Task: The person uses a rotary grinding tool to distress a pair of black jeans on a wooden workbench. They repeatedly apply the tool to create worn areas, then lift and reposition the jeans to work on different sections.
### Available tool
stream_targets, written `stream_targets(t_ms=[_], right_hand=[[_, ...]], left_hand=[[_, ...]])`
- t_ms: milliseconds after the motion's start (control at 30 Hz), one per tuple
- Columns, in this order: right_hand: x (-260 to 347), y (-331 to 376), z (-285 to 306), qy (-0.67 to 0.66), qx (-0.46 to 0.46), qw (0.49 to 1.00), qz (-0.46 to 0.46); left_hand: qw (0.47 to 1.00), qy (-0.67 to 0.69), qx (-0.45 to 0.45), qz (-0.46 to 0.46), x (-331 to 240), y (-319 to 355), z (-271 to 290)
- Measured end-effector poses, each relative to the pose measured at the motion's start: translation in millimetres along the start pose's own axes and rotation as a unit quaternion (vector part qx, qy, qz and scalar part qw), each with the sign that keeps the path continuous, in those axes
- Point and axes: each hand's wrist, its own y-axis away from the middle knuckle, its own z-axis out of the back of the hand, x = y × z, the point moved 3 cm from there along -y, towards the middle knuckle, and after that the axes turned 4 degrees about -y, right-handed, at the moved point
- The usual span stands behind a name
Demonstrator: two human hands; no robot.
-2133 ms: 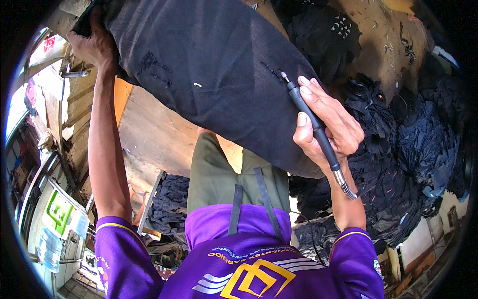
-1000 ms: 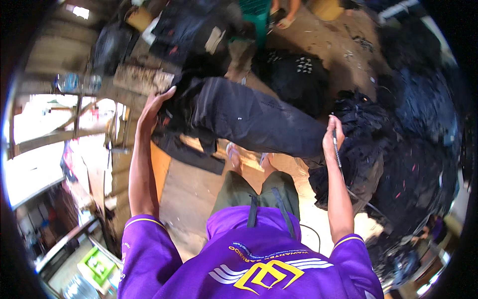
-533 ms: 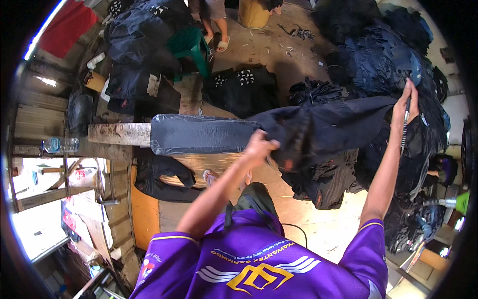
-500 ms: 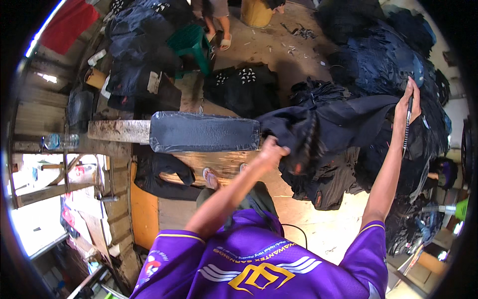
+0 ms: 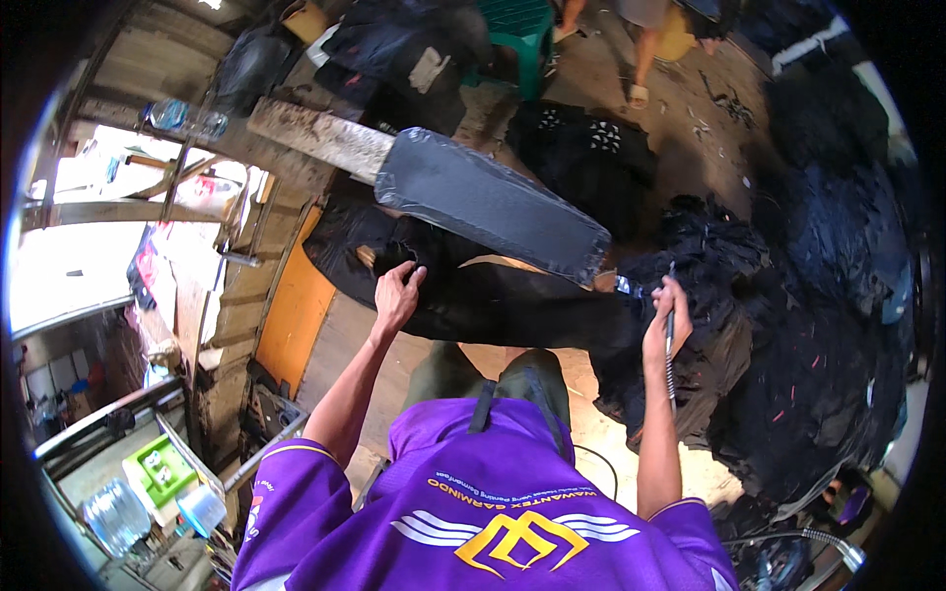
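My left hand (image 5: 397, 295) pinches the edge of a long black cloth garment, perhaps trousers (image 5: 512, 307). It stretches rightward, along the near side of a padded board (image 5: 483, 202) wrapped in dark plastic. My right hand (image 5: 666, 330) is closed around a thin pen-shaped tool (image 5: 671, 340) whose tail is a coiled metal sleeve running down along my forearm. The tool's tip points up, near the garment's right end. Whether my right fingers also touch the cloth I cannot tell.
Big heaps of dark garments (image 5: 818, 374) fill the right side. A folded pile with white marks (image 5: 581, 148) lies beyond the board. A person's legs (image 5: 645, 59) and a green stool (image 5: 517, 39) are at the far side. Plastic bottles (image 5: 168, 116) sit along the left wall.
My left hand has moved left, drawing the black garment along the board's near side. My right hand has come down and inward, still holding the tool. The view has turned.
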Motion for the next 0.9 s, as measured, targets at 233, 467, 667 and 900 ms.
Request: stream_targets(t_ms=[233,467,667,900], right_hand=[[24.4,65.5,-18.9,-0.033,0.012,0.997,-0.068],[112.4,52.6,32.5,0.087,-0.057,0.993,-0.048],[178.7,51.1,2.6,0.072,-0.083,0.994,0.004],[211.7,68.3,-39.3,0.089,-0.068,0.994,0.014]], left_hand=[[0.979,-0.065,-0.049,-0.187,81.3,43.6,10.9],[0.978,0.037,-0.165,-0.122,145.2,69.9,73.8],[0.974,0.136,-0.171,-0.065,182.5,43.5,185.6],[0.972,0.122,-0.195,0.043,294.1,-30.7,258.9]])
